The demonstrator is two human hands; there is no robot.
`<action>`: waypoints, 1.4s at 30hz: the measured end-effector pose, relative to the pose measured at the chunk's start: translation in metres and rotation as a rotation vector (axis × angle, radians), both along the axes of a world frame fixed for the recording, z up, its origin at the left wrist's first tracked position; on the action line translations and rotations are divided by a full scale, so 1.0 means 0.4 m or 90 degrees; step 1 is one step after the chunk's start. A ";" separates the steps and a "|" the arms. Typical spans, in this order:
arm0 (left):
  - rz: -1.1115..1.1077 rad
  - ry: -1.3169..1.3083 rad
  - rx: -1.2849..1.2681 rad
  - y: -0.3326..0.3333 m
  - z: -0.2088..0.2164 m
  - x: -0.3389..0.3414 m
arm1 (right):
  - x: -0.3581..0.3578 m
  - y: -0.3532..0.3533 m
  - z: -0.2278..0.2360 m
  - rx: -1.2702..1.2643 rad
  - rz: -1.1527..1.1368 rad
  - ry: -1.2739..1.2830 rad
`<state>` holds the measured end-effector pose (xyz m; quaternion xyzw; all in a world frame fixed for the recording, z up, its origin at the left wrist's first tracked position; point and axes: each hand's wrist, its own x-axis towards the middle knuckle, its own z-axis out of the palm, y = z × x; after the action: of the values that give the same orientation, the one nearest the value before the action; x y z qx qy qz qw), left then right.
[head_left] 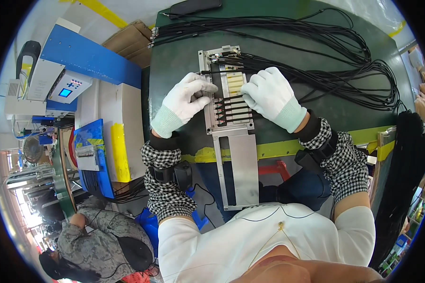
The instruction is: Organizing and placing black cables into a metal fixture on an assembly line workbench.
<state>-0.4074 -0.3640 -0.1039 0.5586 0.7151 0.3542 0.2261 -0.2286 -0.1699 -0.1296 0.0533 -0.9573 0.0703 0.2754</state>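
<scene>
A metal fixture [251, 126] with a row of slots lies on the green table, its long plate reaching past the near edge. Several short black cable ends [232, 112] rest side by side in its nearer slots; yellowish strips show in the slots beyond. My left hand [186, 98], in a white glove, is at the fixture's left rail with thumb and forefinger curled around something too small to make out. My right hand [271, 94], also gloved, pinches what looks like a black cable at the fixture's right side. Its fingertips partly hide the cable.
Bundled black cables [316, 70] loop across the table's right and far side. Left stands a blue and white machine [87, 61] with a small screen. More black cables [401, 174] hang at the right. A person in camouflage clothing [106, 238] sits at the lower left.
</scene>
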 end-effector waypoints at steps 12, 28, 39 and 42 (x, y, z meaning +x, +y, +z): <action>-0.122 0.158 0.083 0.032 0.000 0.027 | -0.003 -0.027 0.013 0.049 0.008 -0.035; 0.283 0.234 0.102 0.108 0.008 0.076 | 0.021 0.063 0.062 -0.418 0.028 -0.232; 0.230 0.342 0.128 0.121 0.025 0.040 | -0.026 0.098 0.038 -0.123 -0.116 0.031; 0.207 0.336 0.158 0.120 0.036 0.041 | -0.020 0.088 0.052 -0.127 -0.113 0.077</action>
<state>-0.3911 -0.3159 -0.0893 0.5327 0.7804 0.3131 -0.0958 -0.2367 -0.1345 -0.1089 -0.0553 -0.9281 0.1367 0.3420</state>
